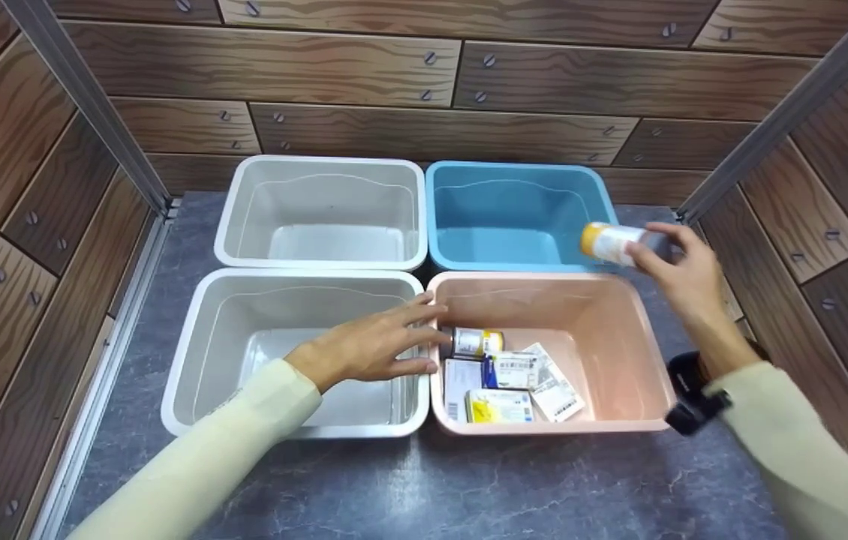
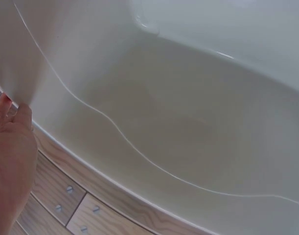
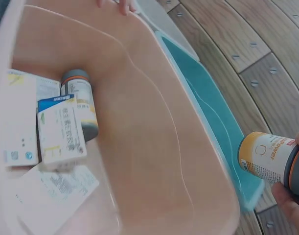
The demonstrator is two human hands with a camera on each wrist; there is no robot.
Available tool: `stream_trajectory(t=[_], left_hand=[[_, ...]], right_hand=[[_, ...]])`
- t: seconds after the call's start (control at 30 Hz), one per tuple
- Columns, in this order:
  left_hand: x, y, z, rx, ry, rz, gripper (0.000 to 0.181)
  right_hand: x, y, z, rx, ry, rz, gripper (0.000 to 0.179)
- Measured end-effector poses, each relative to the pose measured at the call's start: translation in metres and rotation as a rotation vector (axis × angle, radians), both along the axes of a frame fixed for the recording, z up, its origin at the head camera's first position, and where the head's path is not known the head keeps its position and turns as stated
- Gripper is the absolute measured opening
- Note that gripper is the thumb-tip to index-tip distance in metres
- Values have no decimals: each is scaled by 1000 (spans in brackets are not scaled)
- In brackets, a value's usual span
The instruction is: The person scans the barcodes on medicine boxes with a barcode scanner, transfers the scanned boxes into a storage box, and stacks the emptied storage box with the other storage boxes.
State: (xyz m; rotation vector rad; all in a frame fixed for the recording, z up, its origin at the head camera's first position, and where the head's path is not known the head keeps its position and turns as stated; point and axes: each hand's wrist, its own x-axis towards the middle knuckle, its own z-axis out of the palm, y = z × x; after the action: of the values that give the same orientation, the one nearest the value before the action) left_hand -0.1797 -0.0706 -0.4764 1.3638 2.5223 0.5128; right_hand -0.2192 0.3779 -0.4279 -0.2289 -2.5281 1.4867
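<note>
My right hand [image 1: 683,277] pinches a pill bottle [image 1: 611,242] by its dark end, above the right edge of the blue bin [image 1: 518,251]. In the right wrist view the bottle [image 3: 269,155] shows a white and orange label. My left hand [image 1: 371,345] has its fingers extended over the adjoining rims of the front grey bin and the pink bin [image 1: 611,360]. Inside the pink bin, close to those fingertips, lies a second bottle [image 1: 478,342] on its side. Several medicine boxes, among them a yellow and white box [image 1: 499,406] and a blue and white box [image 1: 512,370], lie beside it.
Two grey bins stand on the left, a front grey bin [image 1: 202,337] and a back grey bin [image 1: 227,217]. All the bins sit on a dark marbled surface [image 1: 409,487]. Wood-patterned walls [image 1: 364,71] with metal corner posts [image 1: 94,105] enclose three sides.
</note>
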Motion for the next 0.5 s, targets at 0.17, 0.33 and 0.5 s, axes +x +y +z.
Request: stream_trajectory(t=[0.17, 0.33, 0.5], left_hand=[[1, 0, -1, -2, -8, 5, 56], [1, 0, -1, -3, -21, 15, 56], [0, 0, 0, -9, -33, 23, 57]], right_hand=[[-25, -24, -6, 7, -36, 36, 60], [-43, -45, -13, 17, -82, 64, 60], [-58, -63, -19, -35, -128, 64, 60]])
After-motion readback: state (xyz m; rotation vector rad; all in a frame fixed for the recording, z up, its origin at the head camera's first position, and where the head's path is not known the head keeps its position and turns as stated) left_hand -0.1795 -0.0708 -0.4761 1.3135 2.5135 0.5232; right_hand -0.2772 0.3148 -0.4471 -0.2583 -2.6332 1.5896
